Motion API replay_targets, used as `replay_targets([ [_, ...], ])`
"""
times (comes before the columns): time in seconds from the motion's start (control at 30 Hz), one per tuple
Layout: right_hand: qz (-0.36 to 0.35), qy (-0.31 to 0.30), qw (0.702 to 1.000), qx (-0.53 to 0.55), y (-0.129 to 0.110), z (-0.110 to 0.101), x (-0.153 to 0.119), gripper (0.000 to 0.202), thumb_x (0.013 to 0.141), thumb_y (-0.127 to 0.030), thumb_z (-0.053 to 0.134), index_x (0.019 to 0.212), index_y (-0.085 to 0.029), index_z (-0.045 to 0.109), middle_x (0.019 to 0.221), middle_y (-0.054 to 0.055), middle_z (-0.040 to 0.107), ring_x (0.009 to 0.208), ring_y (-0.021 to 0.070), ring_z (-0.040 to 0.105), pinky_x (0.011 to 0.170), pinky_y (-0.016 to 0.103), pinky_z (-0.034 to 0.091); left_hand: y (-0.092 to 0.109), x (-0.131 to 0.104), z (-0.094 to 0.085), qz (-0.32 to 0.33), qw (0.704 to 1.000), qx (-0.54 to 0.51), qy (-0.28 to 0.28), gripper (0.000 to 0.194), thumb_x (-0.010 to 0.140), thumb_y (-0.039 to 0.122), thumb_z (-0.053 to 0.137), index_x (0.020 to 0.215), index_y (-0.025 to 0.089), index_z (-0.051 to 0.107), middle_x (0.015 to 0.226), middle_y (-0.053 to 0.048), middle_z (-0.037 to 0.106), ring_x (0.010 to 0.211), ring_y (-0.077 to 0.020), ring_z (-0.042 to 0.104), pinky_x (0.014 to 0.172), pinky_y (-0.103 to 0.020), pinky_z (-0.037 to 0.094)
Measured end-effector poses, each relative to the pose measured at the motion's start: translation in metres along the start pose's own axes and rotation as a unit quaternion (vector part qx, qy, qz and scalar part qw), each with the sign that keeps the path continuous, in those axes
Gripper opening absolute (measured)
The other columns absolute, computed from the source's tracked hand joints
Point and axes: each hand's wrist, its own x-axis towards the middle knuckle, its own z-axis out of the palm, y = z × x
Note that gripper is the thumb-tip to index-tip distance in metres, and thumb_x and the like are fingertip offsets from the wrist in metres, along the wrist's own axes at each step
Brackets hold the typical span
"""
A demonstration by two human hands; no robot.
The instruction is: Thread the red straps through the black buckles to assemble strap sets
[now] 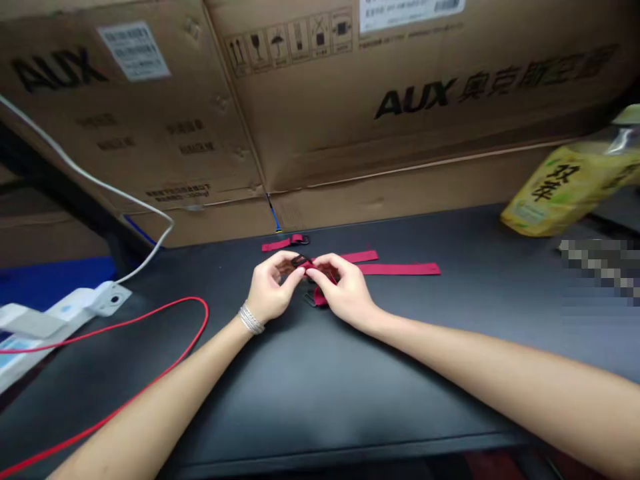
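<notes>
Between both hands, above the middle of the dark table point(320, 387), is a red strap with a black buckle point(301, 261). My left hand point(271, 285), a silver bracelet on its wrist, pinches the buckle end. My right hand point(346, 288) pinches the red strap just beside it. Another black buckle with red webbing point(318, 297) shows below the fingers. Two flat red strap lengths point(403, 269) stretch out to the right behind my right hand. A short red strap with a black buckle point(280, 245) lies behind my left hand.
Large cardboard boxes point(320, 133) stand along the back. A yellow-labelled bottle point(560, 187) is at the right, near a pixelated patch. At the left are a white power strip point(75, 310), a white cable point(95, 177) and a looping red cable point(193, 340).
</notes>
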Motion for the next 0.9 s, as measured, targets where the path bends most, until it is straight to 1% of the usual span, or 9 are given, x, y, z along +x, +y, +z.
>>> replay_targets([
  [0.1, 0.002, -0.001, 1.0, 0.002, 0.0008, 0.0005, 0.0004, 0.012, 0.08, -0.029, 0.059, 0.084, -0.017, 0.06, 0.079, 0.002, 0.063, 0.072, 0.0157, 0.059, 0.069, 0.028, 0.047, 0.0011, -0.0013, -0.0007, -0.004, 1.0, 0.001, -0.014, 0.019, 0.075, 0.027, 0.065, 0.089, 0.014, 0.06, 0.086, -0.006, 0.066, 0.081, -0.0176, 0.065, 0.079, -0.03, 0.052],
  [0.27, 0.005, -0.009, 1.0, 0.008, -0.002, 0.0009, -0.0002, 0.012, 0.08, -0.029, 0.058, 0.084, -0.017, 0.059, 0.076, 0.002, 0.063, 0.069, 0.0155, 0.059, 0.066, 0.028, 0.047, -0.0019, -0.0021, -0.0028, 0.021, 0.999, 0.023, -0.024, 0.017, 0.078, 0.027, 0.063, 0.089, 0.014, 0.062, 0.087, -0.006, 0.065, 0.08, -0.0169, 0.062, 0.077, -0.029, 0.05],
  [0.4, 0.001, -0.012, 1.0, 0.002, -0.0007, 0.0018, -0.0005, 0.012, 0.079, -0.029, 0.059, 0.083, -0.017, 0.06, 0.077, 0.003, 0.064, 0.07, 0.0157, 0.059, 0.068, 0.028, 0.047, -0.0018, -0.0014, -0.0044, 0.016, 0.999, 0.021, -0.037, 0.017, 0.078, 0.027, 0.062, 0.089, 0.014, 0.061, 0.087, -0.006, 0.065, 0.08, -0.0168, 0.062, 0.076, -0.027, 0.049],
  [0.5, 0.007, -0.014, 1.0, 0.008, 0.0015, 0.0025, -0.0003, 0.012, 0.079, -0.029, 0.059, 0.083, -0.017, 0.06, 0.077, 0.003, 0.065, 0.07, 0.0155, 0.059, 0.068, 0.028, 0.047, 0.0011, -0.0005, -0.0047, 0.009, 0.999, 0.022, -0.042, 0.017, 0.078, 0.028, 0.062, 0.087, 0.014, 0.062, 0.083, -0.005, 0.064, 0.076, -0.0156, 0.06, 0.072, -0.026, 0.048],
  [0.7, 0.013, -0.026, 0.999, 0.015, 0.0009, 0.0027, -0.0008, 0.011, 0.079, -0.028, 0.059, 0.081, -0.017, 0.06, 0.076, 0.003, 0.065, 0.069, 0.0147, 0.058, 0.067, 0.028, 0.047, 0.0035, 0.0006, -0.0032, -0.007, 0.999, 0.026, -0.029, 0.019, 0.078, 0.031, 0.063, 0.083, 0.013, 0.062, 0.079, -0.004, 0.064, 0.074, -0.0155, 0.06, 0.069, -0.025, 0.048],
  [0.9, 0.016, -0.048, 0.999, -0.003, 0.0035, 0.0033, -0.0004, 0.011, 0.081, -0.028, 0.057, 0.081, -0.017, 0.057, 0.073, 0.002, 0.062, 0.065, 0.0138, 0.056, 0.063, 0.027, 0.045, 0.0021, 0.0006, -0.0009, -0.026, 0.998, 0.044, -0.024, 0.021, 0.079, 0.034, 0.059, 0.086, 0.014, 0.06, 0.081, -0.004, 0.064, 0.071, -0.0149, 0.059, 0.065, -0.025, 0.048],
])
